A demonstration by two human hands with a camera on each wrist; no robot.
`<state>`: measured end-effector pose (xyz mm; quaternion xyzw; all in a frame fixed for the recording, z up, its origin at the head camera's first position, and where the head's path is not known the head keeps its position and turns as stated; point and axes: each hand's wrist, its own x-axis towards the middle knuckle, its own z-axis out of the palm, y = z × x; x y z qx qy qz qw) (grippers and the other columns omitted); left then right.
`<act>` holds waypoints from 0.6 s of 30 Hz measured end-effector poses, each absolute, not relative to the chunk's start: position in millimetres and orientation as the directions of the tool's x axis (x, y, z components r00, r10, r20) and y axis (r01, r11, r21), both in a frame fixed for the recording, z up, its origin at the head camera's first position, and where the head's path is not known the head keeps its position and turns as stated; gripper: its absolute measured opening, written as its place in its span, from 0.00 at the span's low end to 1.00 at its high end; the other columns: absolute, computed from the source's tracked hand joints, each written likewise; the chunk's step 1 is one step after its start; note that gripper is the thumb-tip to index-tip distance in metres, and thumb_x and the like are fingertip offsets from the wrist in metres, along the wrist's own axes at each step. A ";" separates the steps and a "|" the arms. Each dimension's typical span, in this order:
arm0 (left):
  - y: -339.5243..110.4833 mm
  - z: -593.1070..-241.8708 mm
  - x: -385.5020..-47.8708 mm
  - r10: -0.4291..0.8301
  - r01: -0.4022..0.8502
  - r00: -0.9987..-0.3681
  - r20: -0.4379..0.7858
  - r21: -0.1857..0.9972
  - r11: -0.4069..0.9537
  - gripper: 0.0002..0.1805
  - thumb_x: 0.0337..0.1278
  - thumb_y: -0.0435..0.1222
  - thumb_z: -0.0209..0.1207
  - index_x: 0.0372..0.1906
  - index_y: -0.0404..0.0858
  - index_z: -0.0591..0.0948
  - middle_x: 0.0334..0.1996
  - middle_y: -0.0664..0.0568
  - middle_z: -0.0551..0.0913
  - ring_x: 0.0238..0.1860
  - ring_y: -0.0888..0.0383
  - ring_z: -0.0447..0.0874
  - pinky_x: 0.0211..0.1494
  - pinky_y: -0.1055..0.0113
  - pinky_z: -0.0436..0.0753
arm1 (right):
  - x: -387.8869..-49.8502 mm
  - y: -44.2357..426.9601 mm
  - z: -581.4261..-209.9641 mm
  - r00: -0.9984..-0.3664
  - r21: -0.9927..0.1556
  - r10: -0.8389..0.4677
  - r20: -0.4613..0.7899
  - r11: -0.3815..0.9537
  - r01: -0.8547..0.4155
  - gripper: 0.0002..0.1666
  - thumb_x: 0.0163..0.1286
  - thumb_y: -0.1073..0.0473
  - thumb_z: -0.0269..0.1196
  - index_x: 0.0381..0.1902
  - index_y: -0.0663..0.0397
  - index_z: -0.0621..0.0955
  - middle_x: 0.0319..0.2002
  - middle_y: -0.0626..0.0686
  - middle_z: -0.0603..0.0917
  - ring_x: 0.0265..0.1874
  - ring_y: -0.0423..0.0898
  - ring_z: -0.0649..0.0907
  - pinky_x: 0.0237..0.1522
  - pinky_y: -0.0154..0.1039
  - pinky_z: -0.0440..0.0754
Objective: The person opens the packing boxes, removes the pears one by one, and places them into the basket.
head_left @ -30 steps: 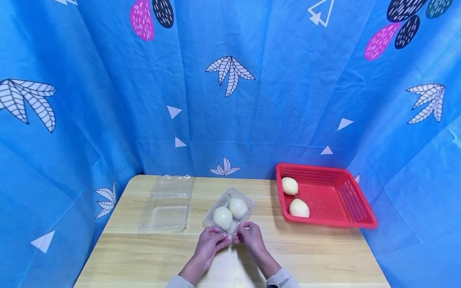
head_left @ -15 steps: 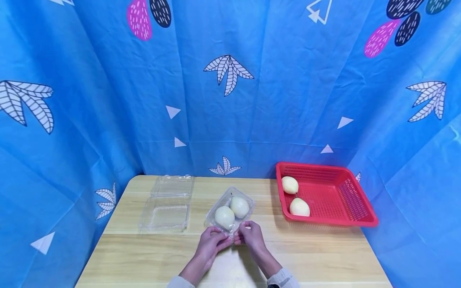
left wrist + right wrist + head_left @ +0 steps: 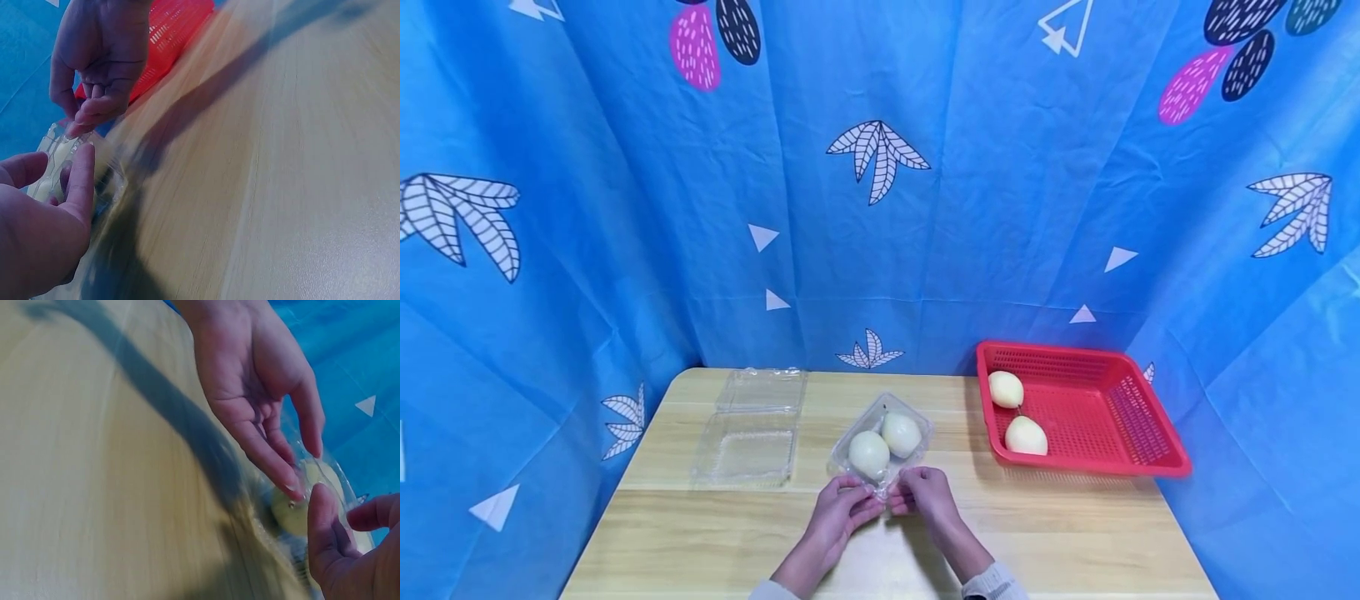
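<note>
In the head view, a clear plastic clamshell box (image 3: 859, 427) sits mid-table with its lid over two pale pears (image 3: 869, 455). My left hand (image 3: 841, 515) pinches the left part of its near edge between thumb and fingers. Close beside it, my right hand (image 3: 929, 500) pinches the same edge further right. The wrist views show plastic between thumb and index finger of both the left hand (image 3: 47, 234) and the right hand (image 3: 359, 559). Whether the lid's edge is fully pressed down is too fine to tell.
A second clear clamshell box (image 3: 751, 446) lies unfolded on the left of the wooden table (image 3: 700, 542). At the right stands a red plastic basket (image 3: 1086, 462) with two pears (image 3: 1026, 436) along its left side. A blue patterned curtain (image 3: 880, 250) encloses the table.
Both hands stay on the box's near edge, with only slight finger movement. The box has shifted a little to the right. The head view itself has moved slightly.
</note>
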<state>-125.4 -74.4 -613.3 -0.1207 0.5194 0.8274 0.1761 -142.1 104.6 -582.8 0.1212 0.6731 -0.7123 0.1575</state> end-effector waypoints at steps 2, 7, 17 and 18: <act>-75.0 -614.1 -125.4 0.169 -0.417 -0.909 -0.381 0.817 -0.398 0.19 0.69 0.31 0.60 0.55 0.30 0.65 0.42 0.47 0.83 0.42 0.56 0.90 0.57 0.59 0.89 | -142.6 107.7 -584.8 -0.916 -0.917 -0.076 -0.393 -0.045 0.397 0.12 0.69 0.66 0.56 0.41 0.74 0.79 0.26 0.53 0.87 0.20 0.41 0.86 0.30 0.38 0.90; -77.8 -617.1 -125.2 0.174 -0.412 -0.911 -0.374 0.826 -0.384 0.22 0.69 0.33 0.61 0.57 0.29 0.65 0.42 0.47 0.83 0.43 0.55 0.89 0.58 0.59 0.89 | -144.0 114.9 -589.0 -0.910 -0.909 -0.083 -0.407 -0.061 0.413 0.14 0.70 0.66 0.59 0.44 0.76 0.80 0.27 0.54 0.89 0.21 0.41 0.87 0.32 0.37 0.90; -79.9 -616.6 -124.7 0.172 -0.409 -0.913 -0.371 0.836 -0.366 0.21 0.68 0.33 0.61 0.57 0.30 0.66 0.43 0.47 0.83 0.43 0.54 0.89 0.57 0.59 0.89 | -168.6 133.2 -596.2 -0.918 -0.914 0.054 -0.392 -0.135 0.382 0.18 0.70 0.68 0.59 0.51 0.81 0.74 0.27 0.55 0.86 0.22 0.41 0.86 0.32 0.37 0.90; -80.0 -616.1 -124.6 0.174 -0.409 -0.913 -0.370 0.836 -0.365 0.20 0.68 0.33 0.61 0.56 0.30 0.66 0.43 0.47 0.83 0.43 0.54 0.89 0.56 0.60 0.89 | -172.0 135.4 -597.1 -0.917 -0.914 0.071 -0.392 -0.139 0.380 0.19 0.70 0.69 0.59 0.52 0.81 0.74 0.28 0.56 0.86 0.23 0.41 0.86 0.32 0.38 0.90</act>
